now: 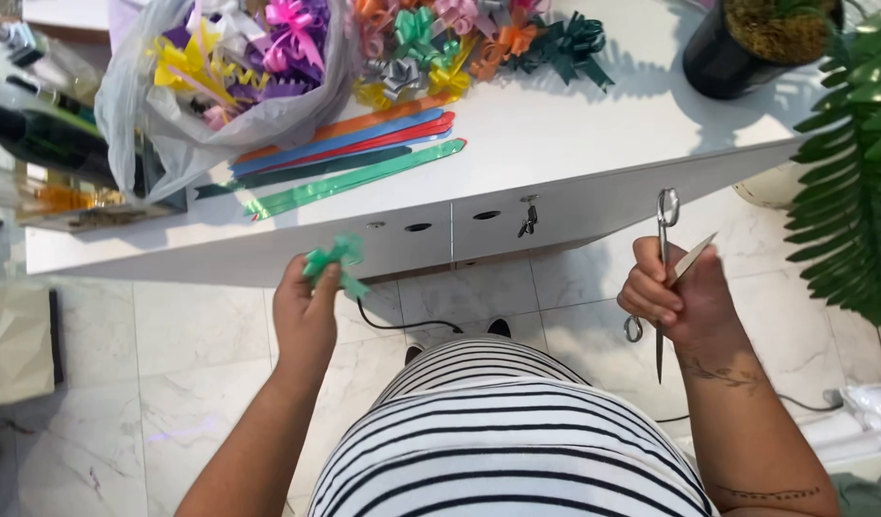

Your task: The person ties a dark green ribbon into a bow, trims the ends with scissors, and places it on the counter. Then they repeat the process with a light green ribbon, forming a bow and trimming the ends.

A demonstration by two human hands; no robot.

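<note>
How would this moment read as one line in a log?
left hand: holds green bow | right hand: holds scissors and a card strip | ribbon strips on white counter

A crumpled grey plastic bag (172, 134) sags open at the far left of the white tabletop (594, 144) (stuffed with yellow, purple and pink ribbon bows (239, 57)).

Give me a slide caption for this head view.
Left hand grips green ribbon bow; right hand holds steel scissors.
</note>
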